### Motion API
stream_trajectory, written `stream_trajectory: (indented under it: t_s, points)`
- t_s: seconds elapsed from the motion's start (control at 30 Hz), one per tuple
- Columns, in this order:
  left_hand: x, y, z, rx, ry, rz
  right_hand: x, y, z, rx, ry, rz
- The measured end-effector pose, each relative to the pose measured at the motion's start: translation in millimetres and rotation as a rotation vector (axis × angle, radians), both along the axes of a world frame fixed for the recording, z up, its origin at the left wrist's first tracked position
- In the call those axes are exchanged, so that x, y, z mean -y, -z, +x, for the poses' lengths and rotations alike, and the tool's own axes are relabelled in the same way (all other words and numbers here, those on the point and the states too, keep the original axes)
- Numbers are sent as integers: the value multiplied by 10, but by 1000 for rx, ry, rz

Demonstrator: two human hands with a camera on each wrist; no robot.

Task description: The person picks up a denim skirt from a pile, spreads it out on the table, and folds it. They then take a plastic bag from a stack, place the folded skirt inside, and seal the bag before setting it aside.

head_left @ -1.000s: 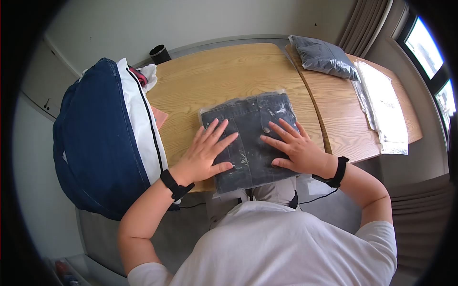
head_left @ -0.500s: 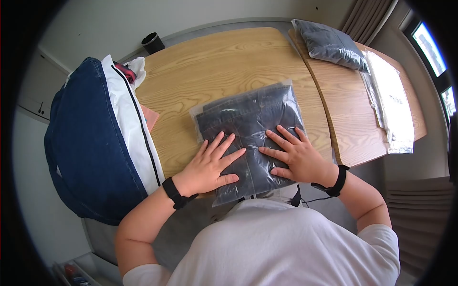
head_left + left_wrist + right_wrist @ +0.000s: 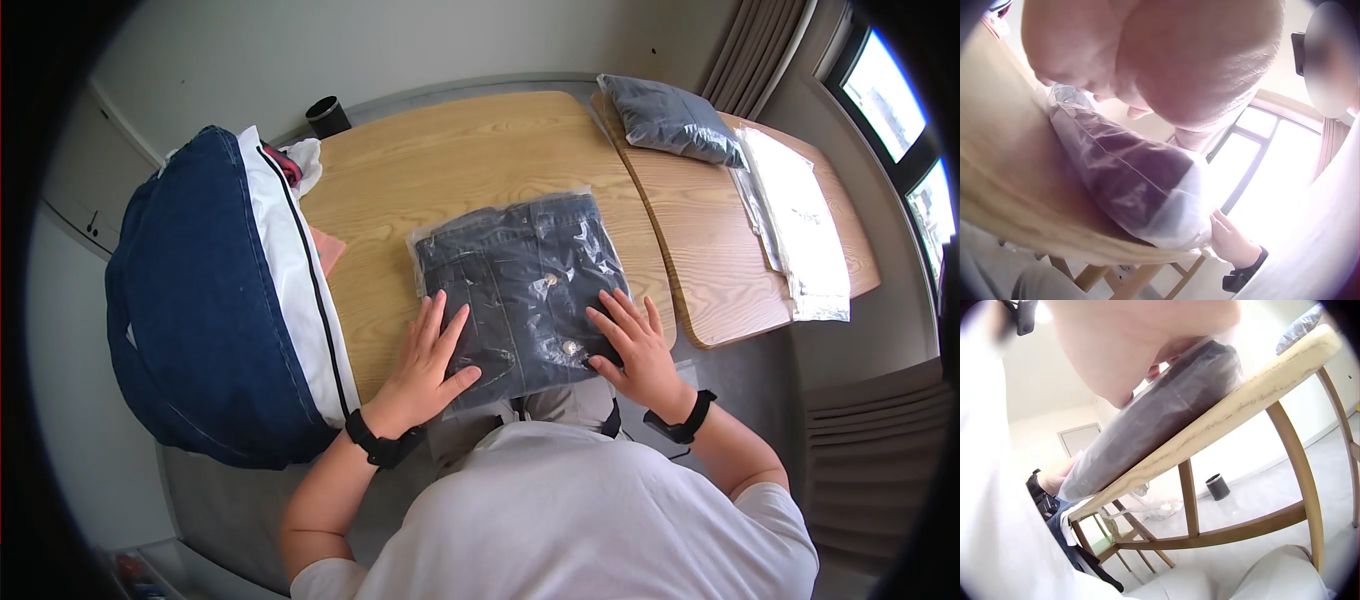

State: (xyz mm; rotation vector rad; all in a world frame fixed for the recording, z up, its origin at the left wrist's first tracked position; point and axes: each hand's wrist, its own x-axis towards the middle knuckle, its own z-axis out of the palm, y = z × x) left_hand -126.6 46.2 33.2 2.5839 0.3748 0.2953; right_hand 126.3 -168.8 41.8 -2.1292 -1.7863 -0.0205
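A dark denim garment sealed in a clear plastic bag (image 3: 520,285) lies on the wooden table (image 3: 450,160) at its near edge. My left hand (image 3: 425,365) lies flat with straight fingers on the bag's near left corner. My right hand (image 3: 635,345) presses flat on its near right corner. In the left wrist view the bag (image 3: 1129,175) bulges under my left palm (image 3: 1147,56), and my right hand (image 3: 1232,240) shows at its far end. The right wrist view shows the bag (image 3: 1160,419) from below the table edge (image 3: 1222,419) under my right hand (image 3: 1141,344).
A large navy and white bag (image 3: 220,300) stands open at the table's left side. A second packed grey garment (image 3: 670,120) and flat clear plastic bags (image 3: 800,225) lie on the adjoining table to the right. A black cup (image 3: 325,112) stands on the floor beyond.
Both hands have slid toward me from the middle of the packed garment to its near corners. The bag stays flat on the table.
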Motion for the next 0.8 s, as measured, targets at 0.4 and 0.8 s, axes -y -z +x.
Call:
stream_trajectory:
  t_s: [0.4,0.8]
  points:
    - [-444,-425,768,-140,367,541,-770,-436,513,405,-555,-193]
    - [-633,-131,921,-250,448,285,-1017,-149,670,135,-587,-361]
